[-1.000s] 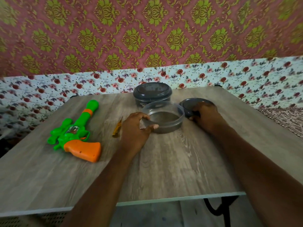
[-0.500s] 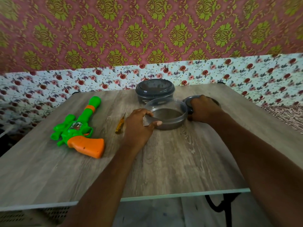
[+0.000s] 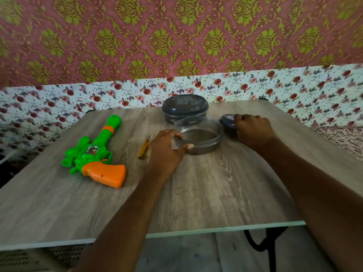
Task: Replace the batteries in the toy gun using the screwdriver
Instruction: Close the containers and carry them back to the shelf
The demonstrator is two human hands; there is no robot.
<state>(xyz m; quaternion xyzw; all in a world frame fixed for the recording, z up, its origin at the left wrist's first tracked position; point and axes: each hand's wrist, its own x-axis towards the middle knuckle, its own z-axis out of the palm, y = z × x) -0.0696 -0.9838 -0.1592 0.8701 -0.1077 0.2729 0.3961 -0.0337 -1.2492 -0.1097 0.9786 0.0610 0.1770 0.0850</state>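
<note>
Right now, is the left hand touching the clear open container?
Touching. The head view shows the left hand wrapped on the clear container: fingers over its rim, thumb against its wall.

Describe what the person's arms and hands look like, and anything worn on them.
Both are bare: the left hand and right hand have no gloves, and no rings show on the fingers in view. The left forearm and right forearm show no sleeves, watch or bracelet up to the frame's edge.

Left hand [image 3: 167,152] around clear container [image 3: 198,139]; right hand [image 3: 253,131] on dark lid [image 3: 226,120]
</note>
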